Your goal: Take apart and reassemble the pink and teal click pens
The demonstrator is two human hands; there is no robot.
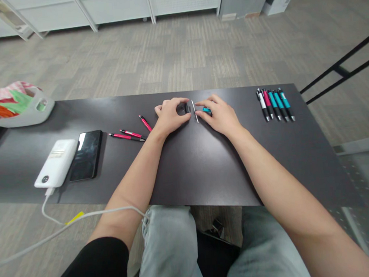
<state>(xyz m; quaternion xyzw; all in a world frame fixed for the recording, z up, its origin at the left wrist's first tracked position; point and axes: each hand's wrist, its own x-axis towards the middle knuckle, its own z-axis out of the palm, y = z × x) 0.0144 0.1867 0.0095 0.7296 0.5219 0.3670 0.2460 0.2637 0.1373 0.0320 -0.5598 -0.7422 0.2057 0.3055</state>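
Near the table's far edge, my left hand curls its thumb and index finger around a small black piece, which looks like part of a pen. Just opposite, my right hand has its fingertips at a thin silvery rod, like a pen refill, standing between the two hands. A teal pen piece shows under the right hand's fingers. Beside my left wrist lie a red pen and two more red-and-black pens, loosely scattered.
Several pens, white, red and teal, lie in a row at the right. Leftward on the dark table are a black phone, a white power bank with a cable, and a white basket of colourful items.
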